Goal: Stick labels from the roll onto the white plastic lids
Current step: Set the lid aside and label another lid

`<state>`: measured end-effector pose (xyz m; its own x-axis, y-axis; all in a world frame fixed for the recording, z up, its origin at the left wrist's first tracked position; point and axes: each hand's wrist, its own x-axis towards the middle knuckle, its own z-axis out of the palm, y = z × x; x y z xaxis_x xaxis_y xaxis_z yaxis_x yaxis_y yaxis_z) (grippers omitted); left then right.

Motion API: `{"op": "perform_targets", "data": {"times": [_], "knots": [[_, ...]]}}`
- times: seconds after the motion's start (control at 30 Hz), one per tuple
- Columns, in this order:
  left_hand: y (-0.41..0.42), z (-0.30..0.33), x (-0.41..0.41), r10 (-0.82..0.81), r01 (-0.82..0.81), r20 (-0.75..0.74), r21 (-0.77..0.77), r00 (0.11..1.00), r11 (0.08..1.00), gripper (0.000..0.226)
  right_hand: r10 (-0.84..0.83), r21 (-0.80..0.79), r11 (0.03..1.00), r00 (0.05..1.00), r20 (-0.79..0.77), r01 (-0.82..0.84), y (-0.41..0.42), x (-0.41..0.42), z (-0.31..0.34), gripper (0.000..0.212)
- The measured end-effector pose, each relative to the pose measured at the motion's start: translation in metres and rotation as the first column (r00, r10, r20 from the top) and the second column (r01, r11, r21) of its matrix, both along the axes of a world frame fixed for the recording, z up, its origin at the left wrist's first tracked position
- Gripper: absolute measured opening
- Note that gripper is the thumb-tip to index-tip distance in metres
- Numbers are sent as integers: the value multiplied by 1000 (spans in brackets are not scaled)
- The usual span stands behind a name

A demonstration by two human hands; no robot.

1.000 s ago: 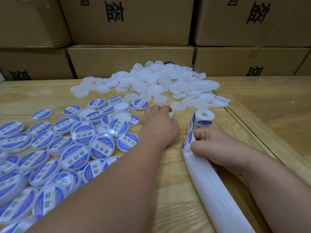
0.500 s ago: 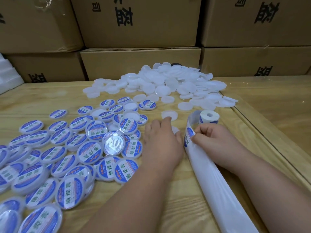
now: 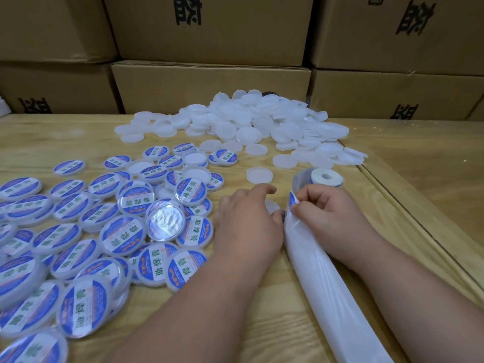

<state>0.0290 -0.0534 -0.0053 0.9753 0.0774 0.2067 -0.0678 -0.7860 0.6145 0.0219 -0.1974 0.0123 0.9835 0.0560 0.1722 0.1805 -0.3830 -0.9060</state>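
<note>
Right hand point(image 3: 332, 216) sits curled over the strip, thumb and fingertips pinching the edge of a blue label point(image 3: 291, 205) on the backing paper point(image 3: 322, 292). Left hand point(image 3: 246, 224) lies right beside it, palm down on the table point(image 3: 275, 331), fingers resting on a white lid point(image 3: 271, 206) that peeks out between the two hands; whether it actually grips that lid, I cannot tell. Just behind the right hand stands the roll point(image 3: 326, 176), upright, with the spent backing running toward the near edge. One plain lid point(image 3: 259, 175) lies alone just beyond the left fingertips. Farther back, a heap of unlabelled lids point(image 3: 262, 121) spreads across the table. To the left, labelled lids point(image 3: 123, 231) lie scattered and overlapping. Cardboard boxes point(image 3: 209, 85) are stacked behind it all.
</note>
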Motion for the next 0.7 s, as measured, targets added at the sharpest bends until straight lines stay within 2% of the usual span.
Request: {"op": "perform_targets", "data": {"times": [0.1,0.23,0.3,0.4,0.5,0.6,0.63,0.7], "knots": [[2,2,3,-13,12,-10,-44,1000,999,43,-13,-2,1000,1000,-7,13,-1,0,-3,14],[1,3,8,-89,89,13,-258,996,962,50,-17,-6,1000,1000,1,17,0,1,-3,17],[1,5,10,-111,116,33,-318,993,941,55,-21,8,1000,1000,-2,21,0,2,-2,18],[3,7,14,-130,133,34,-378,991,916,61,-2,26,1000,1000,-8,2,-1,2,0,28],[2,6,14,-171,179,53,-345,984,921,65,-15,82,996,999,-29,18,-3,5,-1,26],[-3,4,12,-118,138,106,-202,987,970,59,-25,152,988,999,-44,31,-2,8,-2,21],[-4,3,12,-119,146,142,-202,983,968,56,-28,167,985,999,-46,35,-1,9,-2,18],[-3,2,14,-177,232,197,-309,964,922,45,-45,164,985,998,-37,50,0,12,-4,13]]}}
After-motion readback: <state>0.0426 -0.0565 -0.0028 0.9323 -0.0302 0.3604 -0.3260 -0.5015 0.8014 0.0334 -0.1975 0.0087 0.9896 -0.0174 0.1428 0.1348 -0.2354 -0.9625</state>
